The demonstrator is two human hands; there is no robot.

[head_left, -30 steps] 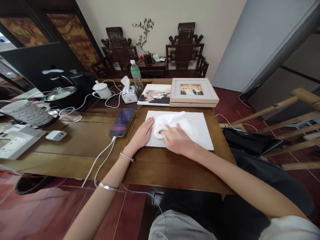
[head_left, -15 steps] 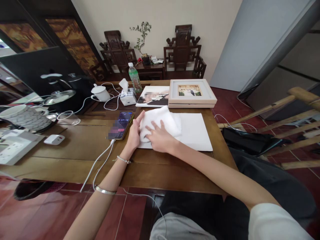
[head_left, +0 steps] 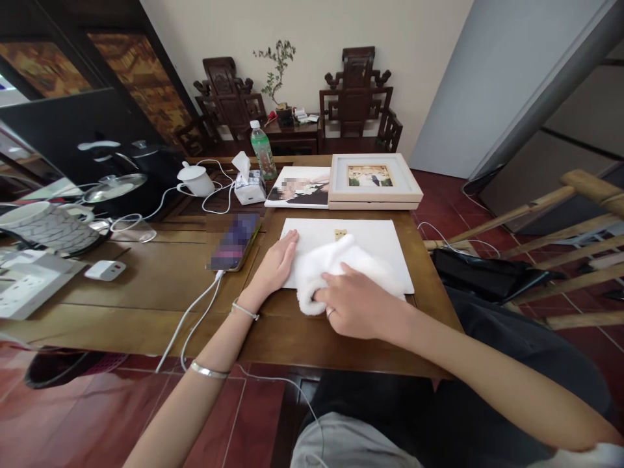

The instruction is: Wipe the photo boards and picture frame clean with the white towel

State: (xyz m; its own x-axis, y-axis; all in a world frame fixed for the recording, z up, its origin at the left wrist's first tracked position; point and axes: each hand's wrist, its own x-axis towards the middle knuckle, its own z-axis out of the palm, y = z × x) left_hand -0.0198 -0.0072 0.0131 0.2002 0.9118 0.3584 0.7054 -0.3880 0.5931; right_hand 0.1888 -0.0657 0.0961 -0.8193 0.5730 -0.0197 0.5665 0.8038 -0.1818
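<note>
A white flat panel [head_left: 312, 231] lies on the wooden table, with a small gold-coloured metal piece [head_left: 340, 233] near its far edge. My left hand [head_left: 277, 261] rests flat along the panel's left edge, fingers stretched out. My right hand [head_left: 358, 300] is on a fluffy white cloth [head_left: 331, 260], its fingers gripping the bunched fabric. The cloth covers much of the panel's near half and hangs over its front edge. Part of the right hand's fingers is hidden in the folds.
Behind the panel are a photo print [head_left: 302, 186] and a framed picture [head_left: 375, 175]. A phone [head_left: 236, 244] with a cable lies left of my left hand. Further off stand a tissue box [head_left: 250, 187], a bottle [head_left: 263, 153], a lidded cup [head_left: 195, 180] and a power strip [head_left: 29, 286].
My right hand has moved the cloth right and towards me, uncovering the gold-coloured metal piece. The left hand has shifted slightly right, off the cloth and onto the panel's edge.
</note>
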